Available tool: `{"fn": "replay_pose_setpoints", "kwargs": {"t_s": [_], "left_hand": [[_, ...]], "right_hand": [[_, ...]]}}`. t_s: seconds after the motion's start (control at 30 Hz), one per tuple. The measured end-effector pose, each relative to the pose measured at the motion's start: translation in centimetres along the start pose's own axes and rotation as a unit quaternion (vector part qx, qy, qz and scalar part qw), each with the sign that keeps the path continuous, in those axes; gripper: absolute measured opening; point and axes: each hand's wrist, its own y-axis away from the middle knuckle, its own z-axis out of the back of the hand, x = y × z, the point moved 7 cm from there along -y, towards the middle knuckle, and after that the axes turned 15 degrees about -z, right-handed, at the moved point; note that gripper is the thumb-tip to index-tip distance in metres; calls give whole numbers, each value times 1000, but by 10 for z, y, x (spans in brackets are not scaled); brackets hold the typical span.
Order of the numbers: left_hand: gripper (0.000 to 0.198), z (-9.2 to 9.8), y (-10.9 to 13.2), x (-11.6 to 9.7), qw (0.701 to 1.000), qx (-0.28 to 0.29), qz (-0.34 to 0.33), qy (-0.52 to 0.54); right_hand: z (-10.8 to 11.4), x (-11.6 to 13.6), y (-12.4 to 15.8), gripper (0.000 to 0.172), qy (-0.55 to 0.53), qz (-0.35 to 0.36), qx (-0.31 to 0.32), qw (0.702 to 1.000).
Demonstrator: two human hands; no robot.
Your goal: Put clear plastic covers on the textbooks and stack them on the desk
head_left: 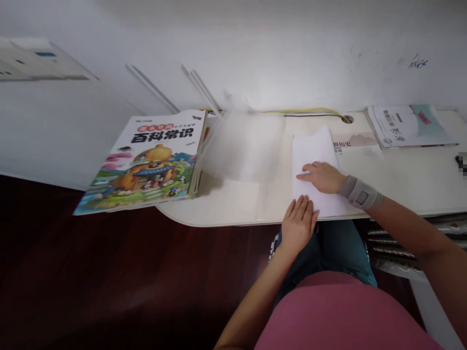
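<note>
Head view: right hand (321, 176) and left hand (299, 221), each grip unclenched, flatten white paper (314, 149), apparently creasing it; steady pressure called for next

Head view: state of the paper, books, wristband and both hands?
White paper: partly over a book.
That book: cover up, partly hidden.
Colourful book stack: top book closed, overhanging the desk.
Far-right book: cover up.
Wristband: around the right wrist.
Left hand: open, at the paper's edge.
Right hand: on the paper.
</note>
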Motion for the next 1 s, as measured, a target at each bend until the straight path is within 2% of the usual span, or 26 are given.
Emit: {"fn": "replay_pose_setpoints", "kwargs": {"t_s": [0.13,0.3,0.4,0.57,0.73,0.9,1.0], "left_hand": [[30,2,1,3,1000,-22,-7,-11],[30,6,1,1,999,-39,-6,-21],[35,4,3,1,999,-37,-3,-9],[43,5,5,2,1000,-30,-1,3],[42,8,3,2,999,-38,-14,-18],[35,10,2,3,999,-46,-5,-26],[33,10,1,3,999,-45,0,-21]], "right_hand": [[-4,-26,-41,54,16,-48,-25,998],[-8,-54,-96,54,13,-99,-40,994],[-9,-66,-115,54,9,-118,-33,992],[-11,-75,-112,50,3,-89,-3,996],[-9,-80,-115,49,16,-75,-10,997],[-9,-74,-128,55,43,-78,2,996],[-4,-66,-122,55,37,-60,3,998]]}}
